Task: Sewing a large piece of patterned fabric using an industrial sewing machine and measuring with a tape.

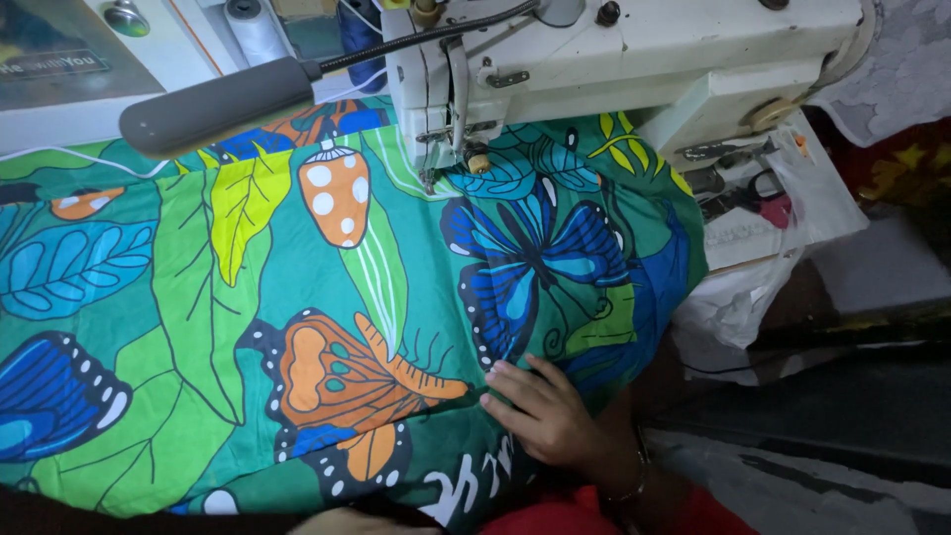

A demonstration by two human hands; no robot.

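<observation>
Butterfly-print fabric (297, 297) under right hand (545, 411)

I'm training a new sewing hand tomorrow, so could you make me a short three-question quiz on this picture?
1. True or false: the right hand lies flat on the printed fabric.
2. Which printed figure is nearest to that hand's fingertips? A) the orange butterfly B) the spotted mushroom C) the yellow leaf
3. Fill in: the fabric runs under the head of the white ______.

Key:
1. True; the fingers are spread on the cloth and grip nothing.
2. A.
3. Sewing machine. The left hand barely shows at the bottom edge, too little to tell what it does.
</observation>
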